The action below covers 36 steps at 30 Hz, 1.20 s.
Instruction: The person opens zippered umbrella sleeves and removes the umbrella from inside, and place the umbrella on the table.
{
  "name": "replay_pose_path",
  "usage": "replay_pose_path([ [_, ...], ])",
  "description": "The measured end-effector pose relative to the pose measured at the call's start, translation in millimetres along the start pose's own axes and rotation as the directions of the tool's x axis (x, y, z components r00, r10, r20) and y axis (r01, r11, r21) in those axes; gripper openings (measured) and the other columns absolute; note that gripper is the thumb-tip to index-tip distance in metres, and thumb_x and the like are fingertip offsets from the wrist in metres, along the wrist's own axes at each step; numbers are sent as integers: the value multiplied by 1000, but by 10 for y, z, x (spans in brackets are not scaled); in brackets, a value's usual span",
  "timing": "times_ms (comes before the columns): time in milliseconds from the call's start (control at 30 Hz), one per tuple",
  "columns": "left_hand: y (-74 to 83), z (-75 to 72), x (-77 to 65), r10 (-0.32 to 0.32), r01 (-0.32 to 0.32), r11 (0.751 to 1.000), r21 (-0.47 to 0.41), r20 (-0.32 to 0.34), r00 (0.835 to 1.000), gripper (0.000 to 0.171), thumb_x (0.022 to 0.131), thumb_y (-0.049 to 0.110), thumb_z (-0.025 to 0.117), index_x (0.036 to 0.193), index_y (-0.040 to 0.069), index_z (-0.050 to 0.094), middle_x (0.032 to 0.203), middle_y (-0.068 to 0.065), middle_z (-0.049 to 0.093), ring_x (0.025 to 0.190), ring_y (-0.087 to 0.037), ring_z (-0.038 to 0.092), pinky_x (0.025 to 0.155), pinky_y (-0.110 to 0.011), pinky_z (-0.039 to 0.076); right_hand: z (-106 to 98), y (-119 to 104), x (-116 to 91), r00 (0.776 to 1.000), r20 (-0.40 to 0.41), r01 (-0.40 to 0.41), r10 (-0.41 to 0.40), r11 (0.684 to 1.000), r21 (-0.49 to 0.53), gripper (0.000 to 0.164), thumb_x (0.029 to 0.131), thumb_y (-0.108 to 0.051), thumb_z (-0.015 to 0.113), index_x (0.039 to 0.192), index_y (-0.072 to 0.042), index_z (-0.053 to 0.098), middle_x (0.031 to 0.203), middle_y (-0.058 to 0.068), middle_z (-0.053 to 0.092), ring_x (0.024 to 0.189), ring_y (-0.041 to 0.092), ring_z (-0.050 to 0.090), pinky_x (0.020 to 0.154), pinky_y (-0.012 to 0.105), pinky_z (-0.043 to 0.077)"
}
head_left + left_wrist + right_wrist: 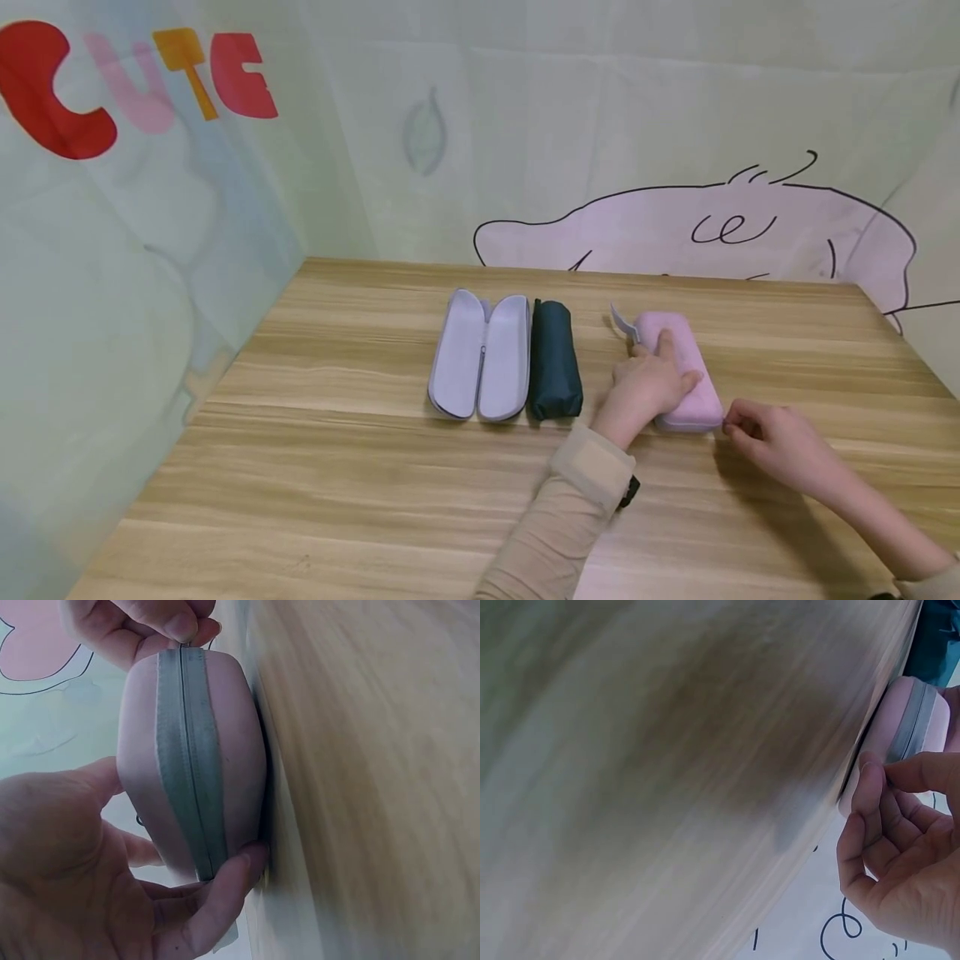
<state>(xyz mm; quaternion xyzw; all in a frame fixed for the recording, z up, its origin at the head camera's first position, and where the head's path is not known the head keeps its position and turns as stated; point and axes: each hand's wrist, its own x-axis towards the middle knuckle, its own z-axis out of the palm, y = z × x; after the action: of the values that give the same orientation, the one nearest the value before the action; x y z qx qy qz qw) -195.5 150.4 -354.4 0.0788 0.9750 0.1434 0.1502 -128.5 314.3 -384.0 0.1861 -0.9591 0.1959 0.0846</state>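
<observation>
A pink zip-up hard case point(693, 392) lies closed on the table, its grey zipper band point(187, 750) running along the side. My left hand point(647, 390) holds the case, one finger stretched across its top and others around the side. At the near right corner, my right hand point(783, 442) pinches the zipper pull between thumb and index finger; the pull itself is mostly hidden by the fingertips. A grey strap point(622, 323) sticks out from the far left end of the case.
Left of the hands, a dark green folded umbrella point(555, 362) in a sleeve lies beside an open glasses case point(456, 358) with a pale lilac lining. Behind the wooden table point(300, 467) hangs a printed cloth point(360, 150).
</observation>
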Motion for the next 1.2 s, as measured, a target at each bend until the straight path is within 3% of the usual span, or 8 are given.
replay_pose_path([
  [300,32,16,12,3,-3,1000,12,-9,1000,75,93,65,40,154,32,13,140,-3,47,104,-11,61,80,-27,45,4,3,-24,999,-33,1,-1,1000,-21,19,78,-1,67,72,-17,59,57,-15,46,52,-7,33,48,19,31],
  [833,34,15,-3,21,-21,1000,-14,-8,1000,75,93,64,39,155,29,13,144,1,48,119,-9,55,89,-28,44,-1,-23,-44,998,-57,-4,1,999,-51,19,77,0,66,71,-17,59,56,-14,46,51,-7,33,47,19,30],
  [1200,14,4,-5,24,-24,1000,-4,-23,999,76,93,64,39,155,27,13,136,3,57,114,-10,59,85,-27,46,12,-86,-64,999,-35,-44,42,998,-54,17,78,-1,66,72,-16,61,56,-12,48,51,-5,34,47,19,31],
])
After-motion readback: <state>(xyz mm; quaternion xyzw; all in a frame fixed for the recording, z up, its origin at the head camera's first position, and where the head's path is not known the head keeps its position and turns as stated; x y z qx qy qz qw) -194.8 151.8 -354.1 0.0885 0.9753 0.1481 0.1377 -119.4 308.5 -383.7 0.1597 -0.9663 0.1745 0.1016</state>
